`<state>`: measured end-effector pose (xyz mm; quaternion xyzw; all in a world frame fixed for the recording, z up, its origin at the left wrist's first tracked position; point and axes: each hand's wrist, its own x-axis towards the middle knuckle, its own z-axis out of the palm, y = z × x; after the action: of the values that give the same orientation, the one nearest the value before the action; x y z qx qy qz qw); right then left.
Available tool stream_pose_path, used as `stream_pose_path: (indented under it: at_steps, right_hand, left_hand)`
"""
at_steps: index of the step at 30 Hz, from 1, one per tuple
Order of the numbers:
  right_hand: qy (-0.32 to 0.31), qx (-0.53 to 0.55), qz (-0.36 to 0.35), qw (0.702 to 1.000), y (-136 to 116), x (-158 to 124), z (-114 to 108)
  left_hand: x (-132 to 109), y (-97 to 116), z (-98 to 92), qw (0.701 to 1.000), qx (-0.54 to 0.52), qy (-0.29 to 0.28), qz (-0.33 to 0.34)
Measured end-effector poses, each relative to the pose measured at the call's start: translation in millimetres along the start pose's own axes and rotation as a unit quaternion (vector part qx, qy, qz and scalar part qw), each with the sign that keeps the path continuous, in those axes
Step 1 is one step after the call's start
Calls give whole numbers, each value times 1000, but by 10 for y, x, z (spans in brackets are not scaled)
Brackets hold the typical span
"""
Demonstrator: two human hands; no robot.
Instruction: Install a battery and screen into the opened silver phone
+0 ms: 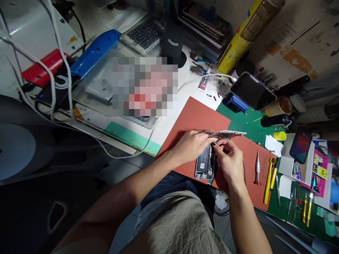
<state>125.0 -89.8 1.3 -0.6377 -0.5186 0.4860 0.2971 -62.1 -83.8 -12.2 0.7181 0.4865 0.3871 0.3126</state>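
Note:
An opened smartphone (pixel 212 165) lies on the reddish-brown mat (pixel 190 120), its black battery and inner parts bare. Its lifted screen panel (pixel 229 134) stands tilted up at the far end, seen nearly edge-on. My left hand (pixel 193 145) is closed with fingers and thumb on the panel's left part, just above the phone body. Right beside it, my right hand (pixel 231 158) pinches at the phone's upper end; whatever is between its fingertips is too small and covered to make out. Both hands hide the phone's top edge.
Right of my hands lie a precision screwdriver (pixel 257 169) and a yellow-handled tool (pixel 269 181). A phone on a stand (pixel 251 91) and a tube of glue (pixel 203 82) are behind the mat. Organiser boxes (pixel 286 165) stand far right. A white cable (pixel 127 156) hangs over the left edge.

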Motion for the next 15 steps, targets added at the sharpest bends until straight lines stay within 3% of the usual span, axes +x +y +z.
stream_pose_path:
  at_steps: [15]
  right_hand:
    - [26, -49, -39, 998, -19, -4, 44]
  left_hand:
    - [5, 5, -15, 999, -28, -15, -13]
